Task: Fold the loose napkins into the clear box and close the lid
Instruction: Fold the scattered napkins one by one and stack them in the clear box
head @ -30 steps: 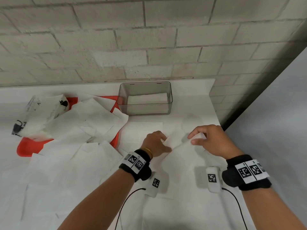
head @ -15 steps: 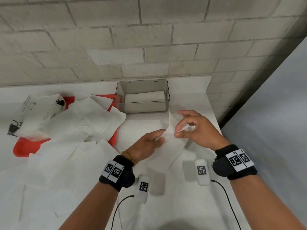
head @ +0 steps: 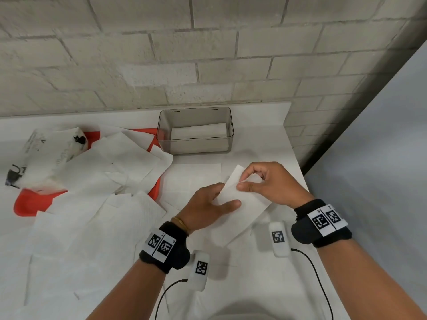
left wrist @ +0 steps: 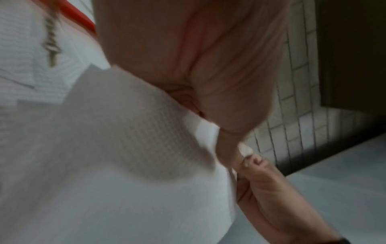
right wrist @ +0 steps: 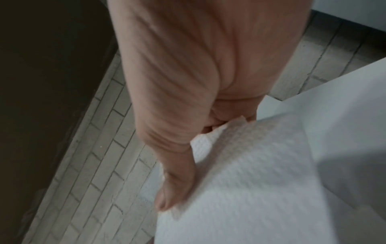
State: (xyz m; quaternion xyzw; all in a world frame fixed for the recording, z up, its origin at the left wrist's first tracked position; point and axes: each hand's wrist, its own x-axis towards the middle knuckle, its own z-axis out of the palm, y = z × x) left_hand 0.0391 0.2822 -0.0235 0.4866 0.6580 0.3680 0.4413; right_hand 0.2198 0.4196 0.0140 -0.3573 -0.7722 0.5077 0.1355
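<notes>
Head view is showing both hands working one white napkin (head: 240,204) above the white worktop (head: 272,125), in front of the clear box (head: 195,144). Left hand (head: 205,207) is gripping the napkin's near-left part, thumb lying across its top face and the fingers going underneath. Right hand (head: 270,183) is pinching the napkin's far edge between thumb and curled fingers, holding that corner lifted. Right wrist view is showing the thumb (right wrist: 177,184) pressing on the textured sheet (right wrist: 250,173). Left wrist view is blurred; the same sheet (left wrist: 135,132) is passing under the palm there.

Clear box is standing open at the rear of the worktop near the brick wall (head: 161,61), with a folded stack of napkins (head: 198,131) lying inside it. Loose napkins (head: 92,192) are lying in a heap to the left, partly covering a red tray (head: 30,202). A printed napkin pack (head: 48,153) is resting at the far left.
</notes>
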